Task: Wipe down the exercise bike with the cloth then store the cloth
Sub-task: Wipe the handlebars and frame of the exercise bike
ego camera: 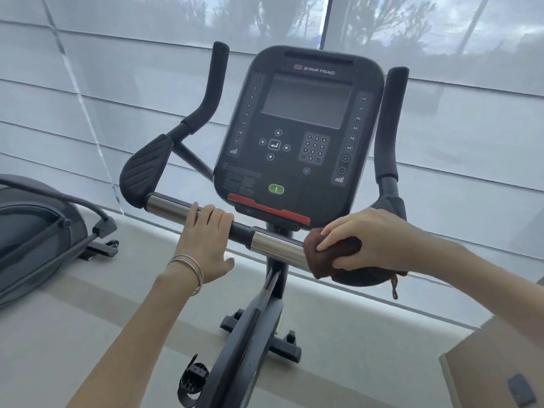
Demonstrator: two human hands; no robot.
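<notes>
- Our left hand (206, 241) grips the crossbar (169, 205) of the exercise bike (254, 331), with the fingers curled over the dark middle section and thin bangles (191, 267) on the wrist.
- Our right hand (374, 240) clasps the brown cloth (341, 248), which is wrapped round the bar where the right chrome sleeve (276, 248) ends. A frayed corner of the cloth hangs below the right pad.
- The console (297, 128) rises just above and behind both hands, its red lower edge close over the bar.
- Bare chrome lies between the hands, and more lies left of our left hand, up to the ribbed left pad (144, 172).
- Two upright grips (216, 81) flank the console.
- Another machine (35, 237) stands well apart on the left, with pale floor (88, 334) between it and the bike.
- A cardboard box (494, 363) edges in at the lower right, near our right forearm.
</notes>
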